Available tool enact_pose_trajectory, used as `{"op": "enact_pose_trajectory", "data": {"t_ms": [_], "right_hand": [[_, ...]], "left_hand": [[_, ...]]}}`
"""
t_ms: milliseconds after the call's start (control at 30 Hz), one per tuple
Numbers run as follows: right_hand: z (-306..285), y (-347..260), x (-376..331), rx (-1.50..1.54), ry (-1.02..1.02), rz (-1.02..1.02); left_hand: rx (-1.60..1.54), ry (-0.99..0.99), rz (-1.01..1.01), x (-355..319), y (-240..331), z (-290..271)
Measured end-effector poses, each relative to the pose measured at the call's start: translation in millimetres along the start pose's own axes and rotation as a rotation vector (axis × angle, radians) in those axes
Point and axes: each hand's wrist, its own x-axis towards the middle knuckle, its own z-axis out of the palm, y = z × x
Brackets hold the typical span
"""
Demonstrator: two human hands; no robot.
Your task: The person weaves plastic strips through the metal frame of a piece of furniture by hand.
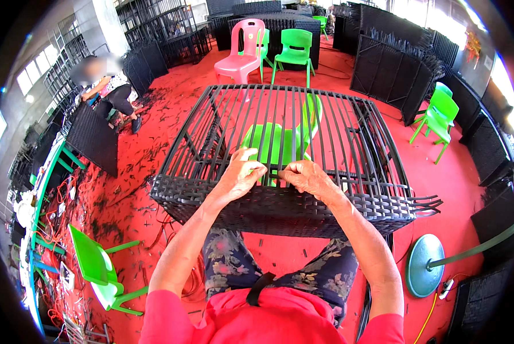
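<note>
A black wicker furniture frame (257, 221) stands in front of me, with long parallel strips (326, 120) running across its upper side. Weaving covers the part nearest me, while the far part shows only open strips. At the edge of this weaving, my left hand (240, 175) is closed, its fingertips pinching a black strip. Close to its right, my right hand (310, 176) also pinches a strip, thumb and finger together. The fingertips partly hide the strip pieces. Several loose strip ends (426, 204) stick out at the right side.
Through the strips shows a green chair (271, 140). A pink chair (241, 54) and another green chair (294, 49) stand behind. At lower left is a tilted green chair (99, 264); at right, a round-based stand (426, 265). A person (111, 89) sits far left. Scraps litter the red floor.
</note>
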Motion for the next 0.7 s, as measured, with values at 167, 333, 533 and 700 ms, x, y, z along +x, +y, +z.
{"op": "enact_pose_trajectory", "data": {"t_ms": [167, 333, 533, 700], "right_hand": [[16, 20, 11, -0.327, 0.246, -0.155], [23, 14, 6, -0.322, 0.309, -0.071], [23, 13, 8, -0.321, 0.277, -0.092], [22, -15, 17, -0.415, 0.237, -0.274]], "left_hand": [[0.24, -0.154, 0.171, 6, -21, 13], [0.046, -0.316, -0.114, 6, 0, -4], [-0.366, -0.213, -0.229, 5, -1, -10], [-0.225, 0.116, -0.161, -8, 7, -13]]}}
